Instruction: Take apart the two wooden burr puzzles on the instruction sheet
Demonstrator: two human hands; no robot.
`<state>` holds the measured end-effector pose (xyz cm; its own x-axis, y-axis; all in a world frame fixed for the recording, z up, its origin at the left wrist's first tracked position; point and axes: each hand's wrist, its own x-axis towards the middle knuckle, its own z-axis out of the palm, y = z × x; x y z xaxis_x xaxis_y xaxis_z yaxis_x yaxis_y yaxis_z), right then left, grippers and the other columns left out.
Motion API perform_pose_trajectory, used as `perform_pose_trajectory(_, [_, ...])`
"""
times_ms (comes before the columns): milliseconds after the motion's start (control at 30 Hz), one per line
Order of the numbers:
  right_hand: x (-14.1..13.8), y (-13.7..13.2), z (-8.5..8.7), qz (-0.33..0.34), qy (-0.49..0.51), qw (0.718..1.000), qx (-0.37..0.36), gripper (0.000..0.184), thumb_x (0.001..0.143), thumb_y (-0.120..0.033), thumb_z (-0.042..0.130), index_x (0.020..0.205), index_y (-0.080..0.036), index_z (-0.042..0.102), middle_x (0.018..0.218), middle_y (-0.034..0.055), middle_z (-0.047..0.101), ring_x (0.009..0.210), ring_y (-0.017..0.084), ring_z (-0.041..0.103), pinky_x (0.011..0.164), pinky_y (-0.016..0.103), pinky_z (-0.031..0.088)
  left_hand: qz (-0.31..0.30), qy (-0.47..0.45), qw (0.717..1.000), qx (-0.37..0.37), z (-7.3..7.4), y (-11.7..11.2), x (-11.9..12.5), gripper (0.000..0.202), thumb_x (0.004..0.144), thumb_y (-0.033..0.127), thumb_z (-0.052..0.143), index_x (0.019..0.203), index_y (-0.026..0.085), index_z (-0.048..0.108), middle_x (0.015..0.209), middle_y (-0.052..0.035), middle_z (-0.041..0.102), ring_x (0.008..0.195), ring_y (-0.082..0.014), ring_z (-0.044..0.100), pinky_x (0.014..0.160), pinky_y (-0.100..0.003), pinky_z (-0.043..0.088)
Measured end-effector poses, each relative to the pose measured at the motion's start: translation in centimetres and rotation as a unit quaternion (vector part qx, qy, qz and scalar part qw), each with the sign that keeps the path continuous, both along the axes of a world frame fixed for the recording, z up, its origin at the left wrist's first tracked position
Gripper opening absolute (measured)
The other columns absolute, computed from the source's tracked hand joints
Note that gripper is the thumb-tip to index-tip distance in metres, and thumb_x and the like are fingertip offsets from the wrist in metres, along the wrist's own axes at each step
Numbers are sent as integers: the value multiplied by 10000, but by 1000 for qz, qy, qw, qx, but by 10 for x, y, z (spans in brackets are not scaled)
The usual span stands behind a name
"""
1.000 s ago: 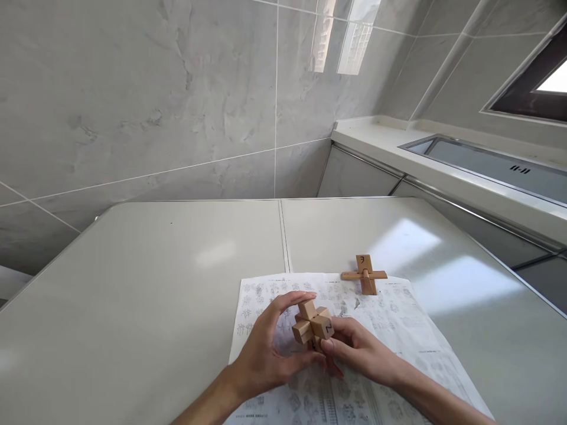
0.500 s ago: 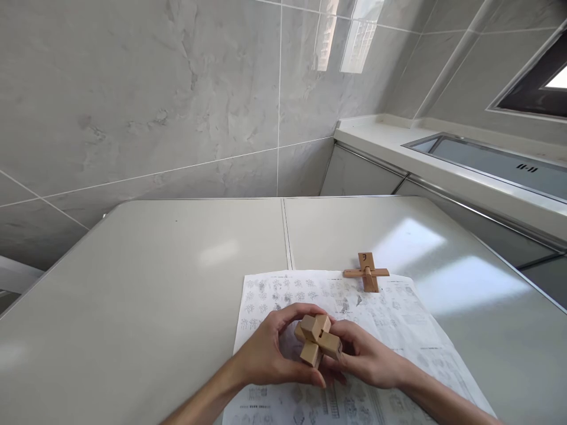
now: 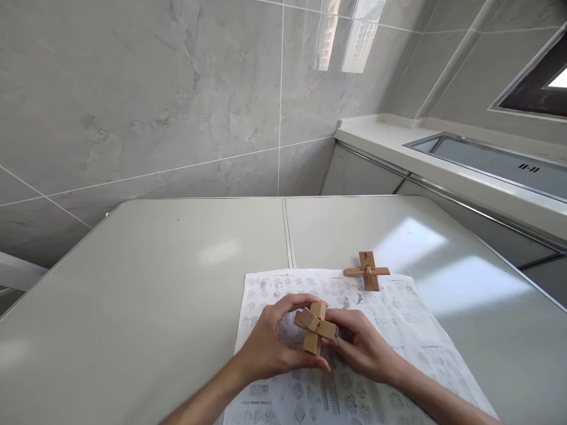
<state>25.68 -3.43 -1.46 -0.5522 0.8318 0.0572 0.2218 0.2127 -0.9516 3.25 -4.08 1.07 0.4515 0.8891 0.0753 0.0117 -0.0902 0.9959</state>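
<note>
1. Left hand (image 3: pixel 269 348), seen from the head camera at the lower centre of the frame, curves in a wide, half-open C around a knobbed wooden block assembly (image 3: pixel 312 327). Its fingers reach the upper end and its thumb arcs below; whether the thumb presses on the wood cannot be told.

2. Right hand (image 3: pixel 370 348), just right of the frame's lower centre, is bent closed at the assembly's right side, thumb and fingers apparently pinching that end; some fingertips are hidden behind the wood.

3. Held between both hands, the assembly sits above a printed sheet (image 3: pixel 425 366) at the bottom centre of the frame. The step in hand appears to be handling and examining the joined pieces. As a judgement, any next move calls for one hand to steady the blocks while the other shifts its hold.

4. Beyond the hands, right of centre, a flat wooden cross (image 3: pixel 369 281) with a dark mark on its upper arm lies untouched across the sheet's far edge, partly on the pale surface (image 3: pixel 133 307).

5. By count: two hands, one block assembly with about five projecting ends showing, one cross and one sheet whose many small drawings are too faint to number. One grey tiled wall (image 3: pixel 177 88) fills the upper left.
</note>
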Motion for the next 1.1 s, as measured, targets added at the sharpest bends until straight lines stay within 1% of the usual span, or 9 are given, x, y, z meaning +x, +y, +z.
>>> perform_pose_trajectory(67, [0,-2,-3,-10,-6,1000,27,281,1025,-436,639,884,-197,683,703,-6,580,604,136,445,570,264,327,4,14,1000,15,0,0,0,790,626,292,1009,1325,311,641,1286,-54,731,1201,-282,682,1080,-421,518])
perform_pose_trajectory(167, [0,-4,-3,-15,-15,999,36,270,1033,-391,617,847,-198,643,703,-13,570,606,134,439,572,260,321,8,42,998,36,-1,0,-1,797,624,301,1012,1328,333,639,1266,-34,736,1187,-275,681,1078,-418,509])
perform_pose_trajectory(267, [0,-4,-1,-20,-23,999,39,201,1019,-287,596,840,-203,637,703,-19,586,608,131,457,577,253,336,12,53,997,52,-1,1,-1,801,620,317,1013,1326,354,637,1264,-17,733,1177,-269,675,1058,-408,510])
perform_pose_trajectory(367, [0,-4,2,-18,-26,999,32,153,972,-184,578,840,-209,653,691,-22,617,598,130,503,576,245,366,8,64,996,63,0,0,0,772,628,327,1008,1308,363,644,1240,-6,736,1141,-262,676,1029,-406,515])
perform_pose_trajectory(467, [0,-5,3,-27,-19,999,12,159,925,-133,563,896,-217,694,701,-15,679,602,143,589,569,239,413,16,73,995,62,0,-1,2,770,605,354,1019,1284,364,656,1220,-2,740,1138,-266,675,1030,-414,511])
perform_pose_trajectory(567, [-2,-7,0,-79,0,997,-6,159,906,-148,598,972,-229,718,761,2,745,633,163,668,581,242,480,53,71,995,51,0,-5,6,787,569,407,1032,1261,341,663,1223,-19,740,1146,-279,678,1046,-430,507])
perform_pose_trajectory(667, [-5,-8,-4,-114,27,993,-28,151,894,-153,627,994,-237,702,771,3,758,648,170,701,580,239,518,77,60,994,42,-1,-7,8,761,594,434,1020,1251,319,653,1216,-35,732,1139,-278,680,1052,-436,506])
perform_pose_trajectory(833, [-11,-11,-6,-125,63,990,-34,84,924,-170,613,953,-239,652,781,-3,750,644,152,698,548,215,511,61,47,996,48,-2,-8,9,734,650,423,998,1268,304,620,1220,-49,708,1133,-268,670,1049,-434,506])
perform_pose_trajectory(1100, [-13,-13,-7,-139,65,987,-57,54,920,-201,662,952,-232,632,808,11,751,652,159,697,566,237,511,76,65,993,70,-5,-10,10,711,657,451,990,1238,296,611,1184,-55,697,1097,-265,658,1014,-431,510])
